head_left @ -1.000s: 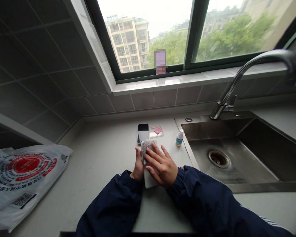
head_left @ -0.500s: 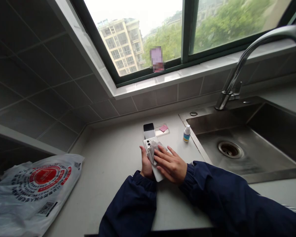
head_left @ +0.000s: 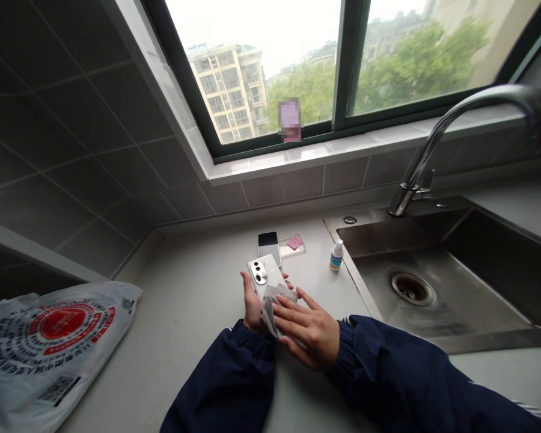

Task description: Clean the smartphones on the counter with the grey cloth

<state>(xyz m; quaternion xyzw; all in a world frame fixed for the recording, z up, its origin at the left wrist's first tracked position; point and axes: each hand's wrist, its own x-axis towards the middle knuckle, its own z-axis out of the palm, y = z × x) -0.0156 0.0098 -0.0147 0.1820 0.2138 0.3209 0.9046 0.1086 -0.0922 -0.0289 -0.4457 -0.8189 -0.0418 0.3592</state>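
A white phone [head_left: 269, 272] lies back up in my left hand [head_left: 253, 307], whose thumb runs along its left edge and whose fingertips show at the right edge. Its camera bump is at the far end. My right hand [head_left: 309, 331] presses a grey wipe [head_left: 270, 310] onto the lower half of the phone's back, fingers laid over the wipe. Beyond the held phone, another phone [head_left: 269, 243] rests on the counter. Beside that one lies a clear phone case [head_left: 288, 248] with a pink piece [head_left: 294, 242] on it.
A small white bottle with a blue and yellow label [head_left: 336, 255] stands by the steel sink [head_left: 363, 294]. The chrome faucet [head_left: 415, 168] arches over the sink's far side. At the left lies a printed plastic bag [head_left: 72, 343] on the counter [head_left: 180, 288].
My right hand has slid the wipe down the phone, from near the cameras to the lower half. The camera bump is now uncovered. The view has shifted slightly.
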